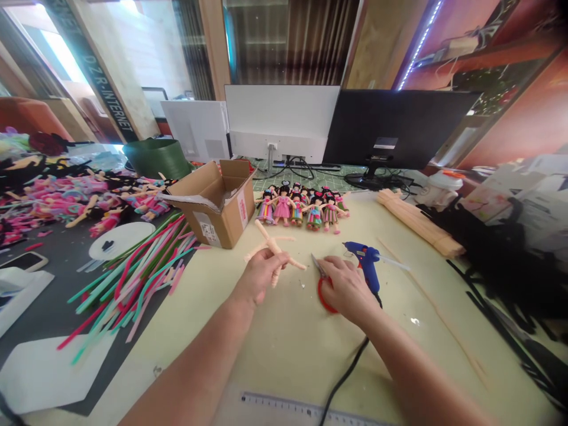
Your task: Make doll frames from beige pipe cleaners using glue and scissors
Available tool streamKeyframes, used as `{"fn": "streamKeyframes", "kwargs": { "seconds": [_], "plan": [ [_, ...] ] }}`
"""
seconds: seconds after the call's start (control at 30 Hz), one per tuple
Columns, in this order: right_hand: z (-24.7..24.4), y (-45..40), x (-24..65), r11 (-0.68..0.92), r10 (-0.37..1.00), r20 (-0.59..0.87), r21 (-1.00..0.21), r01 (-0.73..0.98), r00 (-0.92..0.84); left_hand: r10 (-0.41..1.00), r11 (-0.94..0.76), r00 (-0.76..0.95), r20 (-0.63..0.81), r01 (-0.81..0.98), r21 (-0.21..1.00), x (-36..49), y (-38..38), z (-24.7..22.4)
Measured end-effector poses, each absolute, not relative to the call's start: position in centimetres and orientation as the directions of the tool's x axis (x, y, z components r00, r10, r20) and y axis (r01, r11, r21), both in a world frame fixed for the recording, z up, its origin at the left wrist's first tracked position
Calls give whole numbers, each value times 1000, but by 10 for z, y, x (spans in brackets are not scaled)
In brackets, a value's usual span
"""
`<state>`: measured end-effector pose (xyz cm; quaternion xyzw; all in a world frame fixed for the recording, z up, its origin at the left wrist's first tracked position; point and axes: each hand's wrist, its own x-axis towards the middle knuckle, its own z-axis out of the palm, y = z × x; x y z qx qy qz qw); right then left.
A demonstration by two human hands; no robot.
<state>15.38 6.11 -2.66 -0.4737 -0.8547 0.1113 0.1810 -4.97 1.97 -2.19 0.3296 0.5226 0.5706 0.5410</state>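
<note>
1. While the left hand (pixel 261 273) pinches a bare beige chenille-stem doll body (pixel 276 251) above the pale yellow tabletop (pixel 284 349), the right hand (pixel 347 288) closes on red-handled scissors (pixel 323 284) lying there.
2. A blue glue gun (pixel 364 260) lies just beside.
3. Two monitors (pixel 284 121) stand behind an open cardboard box (pixel 217 201).

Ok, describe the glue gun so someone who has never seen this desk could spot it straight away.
Start at the black monitor at the back of the yellow table and come down toward the right hand. The glue gun lies just beyond that hand. It is the only blue thing there, unlike the red-handled scissors under the hand.
</note>
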Motion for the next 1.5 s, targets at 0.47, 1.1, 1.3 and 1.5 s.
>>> {"fn": "streamKeyframes", "kwargs": {
  "seconds": [0.47,1.1,1.3,1.5],
  "plan": [
    [-11,34,134,577,816,334,-519,631,-471,998,57,-10,-64,-320,946,-18,9,-22],
    [-15,35,137,594,804,431,-539,597,-410,979,153,-94,-183,-263,953,-21,9,-16],
    [-18,36,137,661,743,519,-475,580,-422,992,82,-74,-100,-216,973,-20,9,-16],
    [-17,37,134,650,754,508,-486,584,-416,996,59,-52,-71,-205,977,-21,7,-15]
  ]
}}
